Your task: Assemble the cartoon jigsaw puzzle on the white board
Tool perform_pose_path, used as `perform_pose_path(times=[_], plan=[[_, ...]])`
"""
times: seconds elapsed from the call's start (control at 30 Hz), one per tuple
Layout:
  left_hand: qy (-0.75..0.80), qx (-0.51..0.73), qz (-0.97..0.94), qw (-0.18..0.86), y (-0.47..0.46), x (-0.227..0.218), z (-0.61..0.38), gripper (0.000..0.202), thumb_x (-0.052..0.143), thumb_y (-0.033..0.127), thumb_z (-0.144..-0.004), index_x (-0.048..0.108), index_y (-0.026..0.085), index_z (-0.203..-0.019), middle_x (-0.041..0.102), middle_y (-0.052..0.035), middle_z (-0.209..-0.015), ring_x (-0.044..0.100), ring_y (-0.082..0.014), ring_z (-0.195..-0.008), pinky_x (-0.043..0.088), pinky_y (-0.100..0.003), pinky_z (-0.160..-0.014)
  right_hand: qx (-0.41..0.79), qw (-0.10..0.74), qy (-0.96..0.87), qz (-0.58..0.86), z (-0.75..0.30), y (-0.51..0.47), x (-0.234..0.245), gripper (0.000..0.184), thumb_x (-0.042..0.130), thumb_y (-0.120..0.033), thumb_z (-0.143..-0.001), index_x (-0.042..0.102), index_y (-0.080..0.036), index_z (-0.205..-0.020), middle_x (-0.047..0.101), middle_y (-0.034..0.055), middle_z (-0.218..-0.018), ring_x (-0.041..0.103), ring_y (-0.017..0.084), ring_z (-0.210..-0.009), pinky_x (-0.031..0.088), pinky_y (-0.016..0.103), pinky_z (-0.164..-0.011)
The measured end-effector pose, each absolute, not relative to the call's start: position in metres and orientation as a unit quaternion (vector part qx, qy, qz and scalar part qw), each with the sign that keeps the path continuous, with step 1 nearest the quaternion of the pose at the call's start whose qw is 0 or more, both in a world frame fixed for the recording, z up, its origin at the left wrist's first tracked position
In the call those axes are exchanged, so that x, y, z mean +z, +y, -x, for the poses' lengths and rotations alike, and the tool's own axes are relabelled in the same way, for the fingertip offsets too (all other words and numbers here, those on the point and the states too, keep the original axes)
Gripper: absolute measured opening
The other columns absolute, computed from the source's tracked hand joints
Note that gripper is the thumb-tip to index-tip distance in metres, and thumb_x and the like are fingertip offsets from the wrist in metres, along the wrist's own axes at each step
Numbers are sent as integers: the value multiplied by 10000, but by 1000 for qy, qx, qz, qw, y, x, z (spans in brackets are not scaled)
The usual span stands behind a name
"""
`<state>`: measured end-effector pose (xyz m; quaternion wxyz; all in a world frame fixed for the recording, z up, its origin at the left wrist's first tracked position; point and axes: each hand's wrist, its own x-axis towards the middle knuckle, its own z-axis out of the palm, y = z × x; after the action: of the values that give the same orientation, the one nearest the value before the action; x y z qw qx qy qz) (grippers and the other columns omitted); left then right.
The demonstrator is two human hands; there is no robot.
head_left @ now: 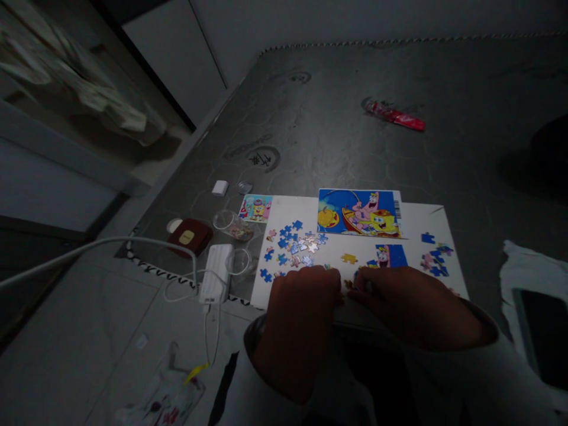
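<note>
Both hands are low over a white board on a dark mat. My left hand is closed, its knuckles up; whatever its fingers hold is hidden. Just to its right, my right hand pinches a small brownish puzzle piece at its fingertips. Beyond the hands lies a lone yellow puzzle piece. A joined puzzle section with a cartoon figure on blue lies past the right hand, partly covered by it. Behind it is a cartoon picture card.
Loose blue and pink pieces spread on the board's left, more pieces on its right. Left of the board are a white power bank with cables, a brown case and a clear cup. A phone lies right; a red wrapper lies farther back.
</note>
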<state>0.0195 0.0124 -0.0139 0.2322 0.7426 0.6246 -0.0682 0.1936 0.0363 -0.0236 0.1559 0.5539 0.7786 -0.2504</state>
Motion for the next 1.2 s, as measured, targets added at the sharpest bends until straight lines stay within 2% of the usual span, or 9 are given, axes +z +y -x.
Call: perform_pose_path(times=[0.17,0.37,0.6,0.83,1.07,1.2], plan=[[644,-74,-733,205,10,-16,-16,176,606,248,-915,763,326,-910,751,-30,-843,714,-275,-773,471,-364,-639,-256,173,769,-560,-194,37,-25,257,463,-417,-953,671,-284,-885,747,35,-861,680,220,-765,360,311,-595],[649,-73,-738,170,9,-13,-17,204,545,277,-962,730,285,-877,743,-29,-798,715,-276,-723,468,-349,-594,-255,173,768,-561,-192,38,-23,340,388,-388,-984,690,-265,-886,751,55,-869,689,210,-759,393,309,-607],[649,-58,-742,157,9,-14,-17,198,536,256,-956,713,250,-865,733,-44,-825,714,-257,-719,469,-329,-588,-242,157,774,-564,-194,38,-26,355,406,-402,-990,723,-250,-940,746,81,-839,700,207,-733,435,306,-622],[647,-49,-746,148,5,-17,-17,183,526,234,-955,669,247,-841,718,-16,-801,706,-251,-686,451,-329,-556,-254,166,774,-556,-195,39,-28,364,395,-394,-993,727,-252,-952,749,88,-858,709,221,-756,443,318,-615],[644,-57,-746,159,6,-17,-19,185,517,215,-952,656,238,-833,716,-22,-799,704,-242,-687,443,-326,-560,-279,225,751,-555,-186,41,-19,440,303,-380,-1019,722,-260,-965,760,95,-941,718,254,-833,474,374,-671],[641,-68,-743,180,7,-16,-18,168,520,232,-953,662,232,-862,719,-32,-827,710,-254,-724,471,-346,-597,-281,228,752,-551,-185,42,-19,454,303,-388,-1020,731,-256,-948,763,100,-939,719,249,-817,470,365,-656]])
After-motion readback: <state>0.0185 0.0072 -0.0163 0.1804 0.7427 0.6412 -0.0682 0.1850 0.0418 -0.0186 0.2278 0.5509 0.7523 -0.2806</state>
